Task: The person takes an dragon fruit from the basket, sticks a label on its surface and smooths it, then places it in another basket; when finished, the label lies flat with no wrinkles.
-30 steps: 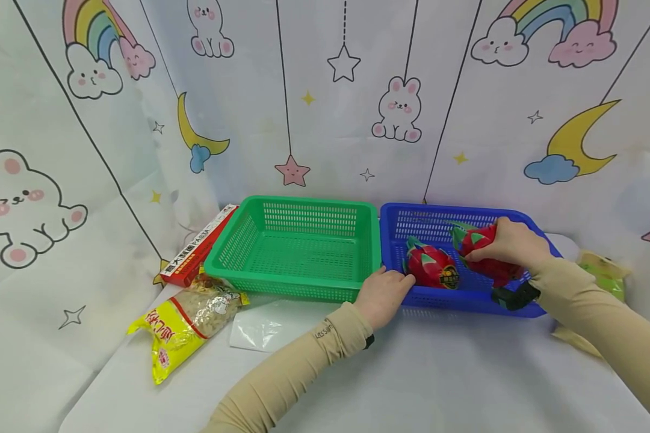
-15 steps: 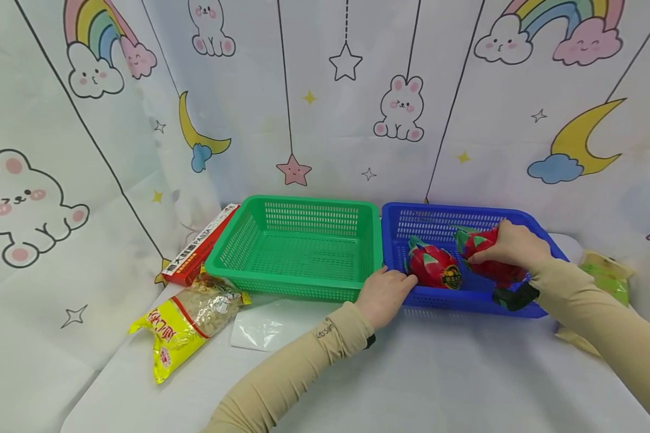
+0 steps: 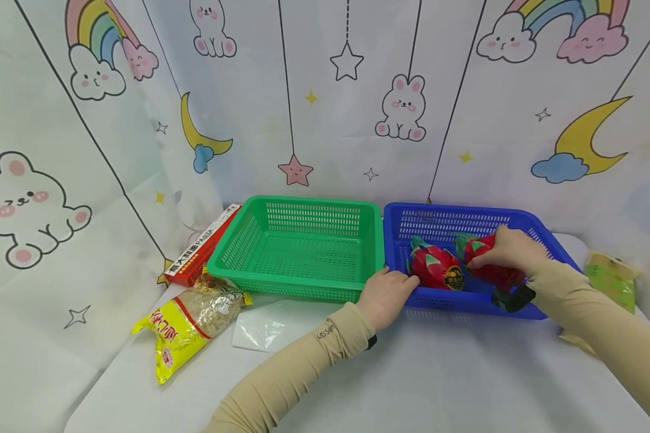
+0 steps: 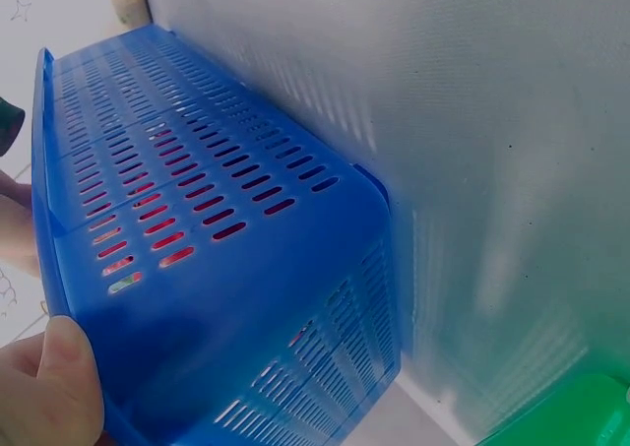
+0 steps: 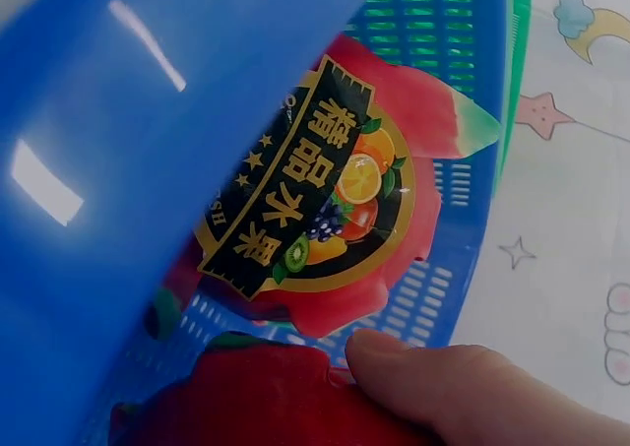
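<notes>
Two red dragon fruits with green-tipped scales are in the blue basket (image 3: 468, 300). My right hand (image 3: 511, 249) grips the right dragon fruit (image 3: 493, 273) from above, inside the basket; whether it touches the floor cannot be told. Beside it, to the left, lies the other dragon fruit (image 3: 430, 264); its black-and-gold sticker (image 5: 305, 190) shows close up in the right wrist view. My left hand (image 3: 384, 297) holds the basket's front rim near the left corner. In the left wrist view its thumb (image 4: 69, 367) presses the outer wall, with the other fingers largely hidden.
Left of the blue basket stands a bare green basket (image 3: 303, 288). A red pasta box (image 3: 200, 249), a yellow snack bag (image 3: 189, 325) and a flat clear plastic packet (image 3: 262, 328) lie around its left side. A green-and-tan packet (image 3: 609, 279) lies far right.
My right hand has lowered slightly with the dragon fruit. The left hand keeps its hold on the rim, and the view has shifted a little.
</notes>
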The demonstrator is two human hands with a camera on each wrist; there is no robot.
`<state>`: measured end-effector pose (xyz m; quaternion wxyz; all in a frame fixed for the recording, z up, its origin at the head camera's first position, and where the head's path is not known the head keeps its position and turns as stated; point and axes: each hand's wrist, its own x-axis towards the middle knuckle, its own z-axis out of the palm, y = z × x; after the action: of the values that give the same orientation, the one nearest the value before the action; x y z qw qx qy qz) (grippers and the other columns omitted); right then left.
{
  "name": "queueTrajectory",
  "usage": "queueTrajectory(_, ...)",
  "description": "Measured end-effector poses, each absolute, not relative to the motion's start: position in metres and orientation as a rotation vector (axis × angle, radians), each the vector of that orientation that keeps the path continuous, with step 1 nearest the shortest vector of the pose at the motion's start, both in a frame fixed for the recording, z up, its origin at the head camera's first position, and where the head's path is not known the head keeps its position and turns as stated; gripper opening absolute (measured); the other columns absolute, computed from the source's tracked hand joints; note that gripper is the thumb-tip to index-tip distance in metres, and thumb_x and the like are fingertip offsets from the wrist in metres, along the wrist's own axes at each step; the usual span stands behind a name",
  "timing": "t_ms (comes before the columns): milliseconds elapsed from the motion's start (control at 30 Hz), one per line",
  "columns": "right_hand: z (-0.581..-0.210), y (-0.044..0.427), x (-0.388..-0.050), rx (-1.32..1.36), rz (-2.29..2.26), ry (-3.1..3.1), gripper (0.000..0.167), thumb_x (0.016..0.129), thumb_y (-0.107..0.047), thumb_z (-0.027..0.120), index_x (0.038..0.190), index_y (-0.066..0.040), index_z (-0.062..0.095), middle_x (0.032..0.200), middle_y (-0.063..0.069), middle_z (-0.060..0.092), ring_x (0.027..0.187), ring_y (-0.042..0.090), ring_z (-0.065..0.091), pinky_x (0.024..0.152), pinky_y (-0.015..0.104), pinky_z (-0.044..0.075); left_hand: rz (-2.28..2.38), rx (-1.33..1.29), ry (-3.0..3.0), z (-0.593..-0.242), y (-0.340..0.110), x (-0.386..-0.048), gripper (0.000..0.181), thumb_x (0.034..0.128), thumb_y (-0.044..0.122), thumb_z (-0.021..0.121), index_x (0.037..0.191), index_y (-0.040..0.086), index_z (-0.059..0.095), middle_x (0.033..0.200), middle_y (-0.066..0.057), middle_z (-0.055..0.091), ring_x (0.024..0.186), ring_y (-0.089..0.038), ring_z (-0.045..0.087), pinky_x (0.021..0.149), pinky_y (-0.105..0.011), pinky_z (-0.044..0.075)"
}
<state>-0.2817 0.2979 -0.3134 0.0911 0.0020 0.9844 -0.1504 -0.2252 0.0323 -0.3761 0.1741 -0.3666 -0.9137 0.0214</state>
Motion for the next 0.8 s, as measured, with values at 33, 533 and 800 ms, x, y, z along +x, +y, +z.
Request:
queueTrajectory(33, -0.313, 0.298, -0.282, 0.005, -0.445, 2.92, 0.085, 0.065, -0.055, 0.074, 0.105, 0.011, 0.038, 0.093, 0.028, 0.054, 0.08, 0.038, 0.055, 0.054, 0.039, 0.051, 0.06, -1.04, -2.587, -0.376, 0.032, -0.225, 0.024, 0.0898, 0.013, 0.058, 0.113, 0.021, 0.059, 0.104, 0.008, 0.068, 0.1, -0.007, 0.062, 0.095, -0.031, 0.046)
queueTrajectory(533, -0.31, 0.297, -0.29, -0.008, -0.435, 2.856, 0.081, 0.066, -0.055, 0.073, 0.101, 0.011, 0.042, 0.091, 0.025, 0.056, 0.079, 0.036, 0.056, 0.056, 0.036, 0.05, 0.048, -1.047, -2.588, -0.376, 0.033, -0.226, 0.026, 0.089, 0.012, 0.059, 0.113, 0.021, 0.059, 0.104, 0.008, 0.068, 0.1, -0.007, 0.062, 0.095, -0.03, 0.046)
queueTrajectory(800, -0.313, 0.298, -0.293, 0.0, -0.408, 2.841, 0.081, 0.066, -0.055, 0.073, 0.101, 0.012, 0.043, 0.091, 0.026, 0.056, 0.08, 0.036, 0.056, 0.057, 0.037, 0.05, 0.052, -1.045, -2.606, -0.377, 0.032, -0.226, 0.026, 0.0894, 0.011, 0.058, 0.113, 0.021, 0.058, 0.104, 0.009, 0.067, 0.1, -0.007, 0.062, 0.096, -0.031, 0.045)
